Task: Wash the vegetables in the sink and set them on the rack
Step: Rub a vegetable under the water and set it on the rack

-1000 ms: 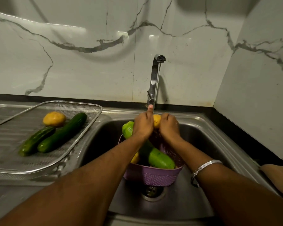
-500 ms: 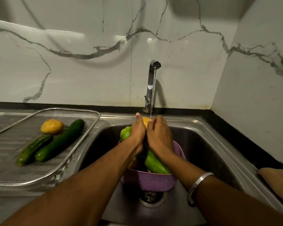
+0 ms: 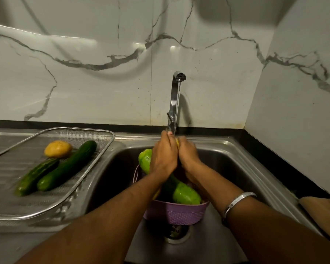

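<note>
Three washed vegetables, a potato (image 3: 58,149) and two cucumbers (image 3: 66,166), lie on the rack (image 3: 101,155) at far left, long axes slanting toward the sink (image 3: 236,159). I see my left hand (image 3: 163,157) and right hand (image 3: 188,155) pressed together around a yellow vegetable (image 3: 177,143) under the tap (image 3: 176,100) stream. Below them the basket (image 3: 175,213) holds green gourds (image 3: 186,194). Judging by position, my left hand is nearer the rack, with nothing in the way.
</note>
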Available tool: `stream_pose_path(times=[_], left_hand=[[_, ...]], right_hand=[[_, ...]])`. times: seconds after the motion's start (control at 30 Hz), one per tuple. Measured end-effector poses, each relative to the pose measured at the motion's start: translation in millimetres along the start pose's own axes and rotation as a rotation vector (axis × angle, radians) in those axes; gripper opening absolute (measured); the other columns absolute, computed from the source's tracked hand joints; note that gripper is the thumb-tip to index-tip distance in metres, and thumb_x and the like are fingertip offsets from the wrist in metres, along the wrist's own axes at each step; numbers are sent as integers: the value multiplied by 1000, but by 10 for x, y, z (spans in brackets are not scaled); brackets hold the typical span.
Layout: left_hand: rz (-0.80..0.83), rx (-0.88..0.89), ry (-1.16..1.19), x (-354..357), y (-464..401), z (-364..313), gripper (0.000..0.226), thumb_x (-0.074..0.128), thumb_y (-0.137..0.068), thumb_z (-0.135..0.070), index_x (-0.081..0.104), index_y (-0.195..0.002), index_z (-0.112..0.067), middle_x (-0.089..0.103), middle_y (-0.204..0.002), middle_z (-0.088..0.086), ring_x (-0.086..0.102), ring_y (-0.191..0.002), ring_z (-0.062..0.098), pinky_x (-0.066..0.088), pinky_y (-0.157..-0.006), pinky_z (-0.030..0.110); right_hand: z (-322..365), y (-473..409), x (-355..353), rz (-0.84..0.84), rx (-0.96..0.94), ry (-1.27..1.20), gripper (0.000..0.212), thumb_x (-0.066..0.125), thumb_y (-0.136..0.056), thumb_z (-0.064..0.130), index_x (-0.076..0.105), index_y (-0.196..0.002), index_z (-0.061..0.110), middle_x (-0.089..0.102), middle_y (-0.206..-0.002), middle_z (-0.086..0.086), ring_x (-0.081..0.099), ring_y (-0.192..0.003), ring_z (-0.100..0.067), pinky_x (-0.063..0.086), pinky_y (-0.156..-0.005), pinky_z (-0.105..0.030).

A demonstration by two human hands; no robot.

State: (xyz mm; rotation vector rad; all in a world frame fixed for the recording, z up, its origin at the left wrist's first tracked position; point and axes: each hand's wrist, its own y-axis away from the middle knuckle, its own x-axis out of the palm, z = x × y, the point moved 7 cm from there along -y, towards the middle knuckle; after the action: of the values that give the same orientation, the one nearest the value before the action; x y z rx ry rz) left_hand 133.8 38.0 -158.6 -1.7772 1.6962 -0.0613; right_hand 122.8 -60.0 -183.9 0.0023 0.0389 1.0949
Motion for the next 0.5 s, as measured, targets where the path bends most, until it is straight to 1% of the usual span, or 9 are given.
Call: stream_pose_path(times=[0.07,0.1,0.13,0.2,0.23,0.3,0.4,0.43,0.5], left_hand=[[-13,-228,184,7,-48,136,36,26,-109,-32,53,-93,-14,60,-90,9,61,-91,29,51,-86,42],[3,-325,280,15,-56,201,38,27,-110,-33,56,-92,-16,62,-96,10,61,-94,26,50,-91,40],[28,-403,351,13,-26,237,40,26,-110,-34,59,-96,-17,62,-100,8,61,-94,21,49,-91,36],[60,-504,463,8,25,267,45,25,-109,-41,61,-115,-13,61,-109,3,58,-96,13,44,-84,28],[79,-551,552,43,47,272,49,26,-108,-45,60,-122,-12,63,-114,4,59,-99,14,44,-82,27],[103,-657,813,146,125,238,52,32,-106,-51,62,-122,-11,68,-113,11,63,-100,17,49,-80,27],[132,-682,1083,212,183,40,47,39,-102,-53,64,-100,-13,65,-89,8,63,-86,14,51,-72,23],[128,-672,1105,229,163,6,49,38,-101,-55,64,-94,-14,64,-87,8,63,-85,15,53,-73,24],[99,-624,1022,187,160,-65,53,32,-102,-57,63,-92,-16,64,-87,7,63,-86,17,51,-77,26]], right_hand=[[110,25,50,20,-177,204,41,38,-107,38,69,-106,11,70,-107,-13,65,-102,-27,51,-92,-41],[138,69,100,67,-237,238,39,37,-108,38,67,-111,14,69,-110,-9,64,-104,-23,50,-97,-40],[141,118,140,111,-285,264,36,36,-109,37,65,-118,17,67,-113,-3,61,-106,-18,48,-99,-37],[152,176,189,161,-345,321,34,36,-110,34,60,-130,20,63,-119,1,56,-107,-11,43,-95,-28],[148,168,186,160,-361,305,34,38,-109,34,59,-133,22,62,-120,3,55,-107,-9,41,-93,-25],[159,161,163,135,-391,233,31,44,-107,35,59,-133,25,63,-121,6,56,-107,-7,44,-90,-23],[164,168,123,96,-383,125,26,57,-101,41,63,-123,29,68,-116,7,63,-105,-7,54,-91,-29],[160,157,101,73,-374,90,23,60,-100,40,64,-119,29,69,-111,8,64,-102,-7,56,-89,-31],[142,102,71,12,-343,64,19,62,-99,39,64,-113,27,70,-105,7,65,-99,-8,56,-87,-31]])
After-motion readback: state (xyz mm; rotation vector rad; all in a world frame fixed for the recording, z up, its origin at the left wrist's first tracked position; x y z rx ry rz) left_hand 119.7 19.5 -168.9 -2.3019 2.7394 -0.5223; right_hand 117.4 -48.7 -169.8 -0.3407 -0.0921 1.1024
